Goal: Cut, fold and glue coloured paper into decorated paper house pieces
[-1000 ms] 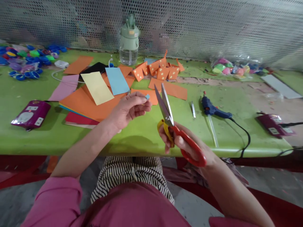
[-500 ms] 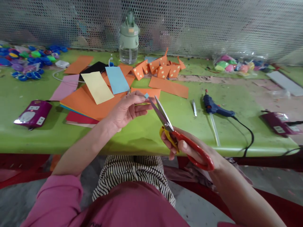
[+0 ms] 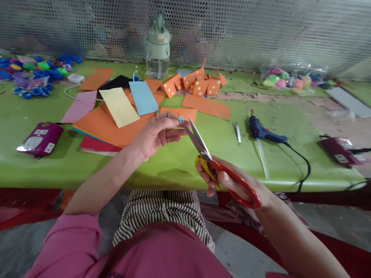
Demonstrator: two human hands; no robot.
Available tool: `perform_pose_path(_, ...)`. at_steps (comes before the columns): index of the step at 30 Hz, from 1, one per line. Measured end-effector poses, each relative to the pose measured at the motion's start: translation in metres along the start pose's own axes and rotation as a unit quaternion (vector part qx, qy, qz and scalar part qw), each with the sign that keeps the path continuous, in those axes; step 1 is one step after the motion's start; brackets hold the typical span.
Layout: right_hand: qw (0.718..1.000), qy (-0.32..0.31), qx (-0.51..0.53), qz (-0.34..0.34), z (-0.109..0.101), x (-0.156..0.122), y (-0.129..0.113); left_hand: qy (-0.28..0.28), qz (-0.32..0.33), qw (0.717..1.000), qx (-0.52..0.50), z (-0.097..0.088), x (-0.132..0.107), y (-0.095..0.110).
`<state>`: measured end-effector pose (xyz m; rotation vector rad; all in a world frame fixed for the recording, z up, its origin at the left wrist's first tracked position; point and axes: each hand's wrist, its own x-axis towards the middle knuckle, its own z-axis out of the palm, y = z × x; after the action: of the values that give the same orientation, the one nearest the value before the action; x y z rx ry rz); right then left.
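My left hand (image 3: pixel 158 133) is held over the green table (image 3: pixel 174 162), fingers pinched on a small light-blue paper scrap (image 3: pixel 181 118). My right hand (image 3: pixel 228 181) grips red-handled scissors (image 3: pixel 220 166). Their blades (image 3: pixel 194 137) are parted and point up and left, with the tips at the blue scrap. A stack of orange paper sheets (image 3: pixel 101 127) lies just behind my left hand, with a yellow sheet (image 3: pixel 118 106) and a light-blue sheet (image 3: pixel 143 97) on top.
Folded orange pieces with white dots (image 3: pixel 197 83) sit by a green-capped bottle (image 3: pixel 157 46). A blue glue gun (image 3: pixel 262 133) with its cord and small tweezers (image 3: pixel 237 132) lie to the right. Purple power strips (image 3: pixel 39 139) (image 3: pixel 340 152) sit at both ends. Coloured bottle caps (image 3: pixel 31 73) are heaped far left.
My right hand swung the scissors down and left, bringing the parted blades to the blue scrap. My left hand stayed nearly still with the scrap.
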<state>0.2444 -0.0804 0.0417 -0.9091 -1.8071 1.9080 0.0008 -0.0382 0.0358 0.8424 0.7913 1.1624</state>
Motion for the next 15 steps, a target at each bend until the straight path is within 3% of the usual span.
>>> perform_pose_path(9,1.000,-0.004,0.020,0.001,0.0016,-0.0038,-0.0004,0.006,0.028,0.998,0.061,-0.0010,0.0008,-0.0008)
perform_pose_path(15,1.000,-0.004,0.023,-0.001,0.0009,-0.0036,0.0016,-0.005,0.016,1.000,0.009,-0.0005,0.0008,-0.0007)
